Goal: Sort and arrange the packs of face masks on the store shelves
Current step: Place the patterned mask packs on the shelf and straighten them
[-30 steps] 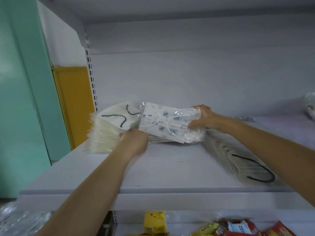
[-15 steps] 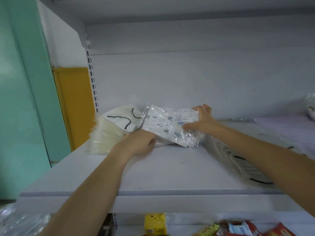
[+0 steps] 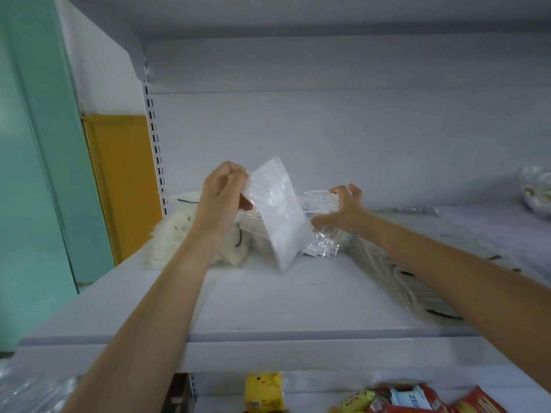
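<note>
Mask pack (image 3: 278,213) is pinched, tilted, by the left hand (image 3: 220,201); the stack (image 3: 319,200) is apparently touched by spread fingers of the right hand (image 3: 347,211).

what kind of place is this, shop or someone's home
Probably a small shop: white metal shelving with a slotted upright, stacked mask packs, and packaged snacks on the shelf below.

The white shelf (image 3: 268,308) is crossing the middle of the frame. A cream mask stack (image 3: 176,236) is lying on it at centre left. Clear mask packs (image 3: 323,242) are resting just beside it. A row of black-looped masks (image 3: 417,290) is lying toward the right.
</note>
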A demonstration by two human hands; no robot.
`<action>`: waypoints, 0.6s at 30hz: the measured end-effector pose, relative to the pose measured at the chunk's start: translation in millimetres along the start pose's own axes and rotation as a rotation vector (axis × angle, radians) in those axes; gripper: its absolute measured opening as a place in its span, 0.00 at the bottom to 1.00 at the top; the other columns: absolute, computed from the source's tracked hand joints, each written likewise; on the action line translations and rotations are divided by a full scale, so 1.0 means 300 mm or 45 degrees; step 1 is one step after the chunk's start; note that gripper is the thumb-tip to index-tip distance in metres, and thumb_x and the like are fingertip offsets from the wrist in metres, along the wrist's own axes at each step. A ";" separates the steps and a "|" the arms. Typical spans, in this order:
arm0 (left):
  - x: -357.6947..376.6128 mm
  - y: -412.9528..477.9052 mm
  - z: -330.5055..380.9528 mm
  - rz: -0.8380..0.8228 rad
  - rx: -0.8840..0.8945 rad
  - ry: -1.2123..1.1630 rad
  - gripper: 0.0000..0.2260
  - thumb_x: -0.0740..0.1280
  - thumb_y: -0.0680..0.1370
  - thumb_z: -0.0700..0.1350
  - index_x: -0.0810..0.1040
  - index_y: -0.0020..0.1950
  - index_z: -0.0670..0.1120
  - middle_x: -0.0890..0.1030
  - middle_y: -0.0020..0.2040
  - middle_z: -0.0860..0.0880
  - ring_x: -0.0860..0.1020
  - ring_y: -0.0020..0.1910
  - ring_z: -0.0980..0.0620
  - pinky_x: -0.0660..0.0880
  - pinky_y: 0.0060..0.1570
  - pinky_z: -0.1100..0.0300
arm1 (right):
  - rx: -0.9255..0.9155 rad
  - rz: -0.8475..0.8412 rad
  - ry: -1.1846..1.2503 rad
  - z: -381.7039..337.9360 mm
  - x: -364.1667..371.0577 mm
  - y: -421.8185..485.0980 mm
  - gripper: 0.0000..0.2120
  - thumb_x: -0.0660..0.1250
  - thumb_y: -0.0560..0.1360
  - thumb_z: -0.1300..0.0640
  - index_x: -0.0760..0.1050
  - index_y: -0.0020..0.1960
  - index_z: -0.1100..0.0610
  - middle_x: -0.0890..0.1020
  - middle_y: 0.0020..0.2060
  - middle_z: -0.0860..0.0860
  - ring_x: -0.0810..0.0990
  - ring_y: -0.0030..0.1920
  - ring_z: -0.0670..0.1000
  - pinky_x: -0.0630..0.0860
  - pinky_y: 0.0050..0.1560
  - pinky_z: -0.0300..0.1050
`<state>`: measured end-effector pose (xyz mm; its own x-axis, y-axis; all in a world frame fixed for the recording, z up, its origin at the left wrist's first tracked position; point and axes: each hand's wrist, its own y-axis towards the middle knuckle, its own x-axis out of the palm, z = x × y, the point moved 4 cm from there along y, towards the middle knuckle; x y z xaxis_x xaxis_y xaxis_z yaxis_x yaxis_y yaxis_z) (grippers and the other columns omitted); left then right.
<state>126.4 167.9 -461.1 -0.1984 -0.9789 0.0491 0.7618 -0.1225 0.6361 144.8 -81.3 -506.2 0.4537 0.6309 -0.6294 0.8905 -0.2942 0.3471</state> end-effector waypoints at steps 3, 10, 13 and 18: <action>-0.013 -0.009 0.011 0.231 0.146 0.002 0.09 0.57 0.81 0.39 0.69 0.41 0.48 0.70 0.36 0.50 0.72 0.30 0.58 0.72 0.35 0.62 | 0.015 0.004 0.006 -0.003 0.001 0.004 0.48 0.79 0.55 0.49 0.59 0.69 0.57 0.49 0.70 0.53 0.64 0.64 0.51 0.62 0.57 0.35; 0.057 -0.066 0.010 -0.028 1.059 0.825 0.07 0.60 0.74 0.38 0.69 0.46 0.50 0.81 0.50 0.56 0.78 0.45 0.56 0.73 0.46 0.63 | 0.006 -0.015 -0.057 0.005 -0.005 -0.001 0.40 0.77 0.65 0.52 0.60 0.70 0.56 0.48 0.71 0.53 0.64 0.66 0.51 0.61 0.57 0.36; 0.133 -0.104 -0.046 -0.476 1.160 1.113 0.10 0.61 0.72 0.44 0.78 0.49 0.48 0.83 0.40 0.51 0.80 0.38 0.49 0.74 0.44 0.56 | -0.016 -0.036 -0.089 -0.005 -0.012 -0.007 0.48 0.77 0.56 0.44 0.61 0.69 0.57 0.48 0.71 0.55 0.62 0.67 0.50 0.62 0.60 0.35; 0.192 -0.149 -0.098 -0.964 0.497 0.779 0.15 0.60 0.75 0.51 0.79 0.55 0.46 0.81 0.51 0.54 0.78 0.48 0.58 0.73 0.52 0.62 | -0.063 -0.042 -0.117 0.000 -0.029 -0.011 0.31 0.72 0.71 0.57 0.62 0.69 0.57 0.48 0.73 0.58 0.61 0.71 0.55 0.61 0.64 0.37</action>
<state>98.9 112.2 -509.4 -0.1115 -0.5976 -0.7940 0.2956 -0.7828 0.5476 137.9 -85.8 -501.8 0.4273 0.5703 -0.7016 0.9033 -0.2373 0.3573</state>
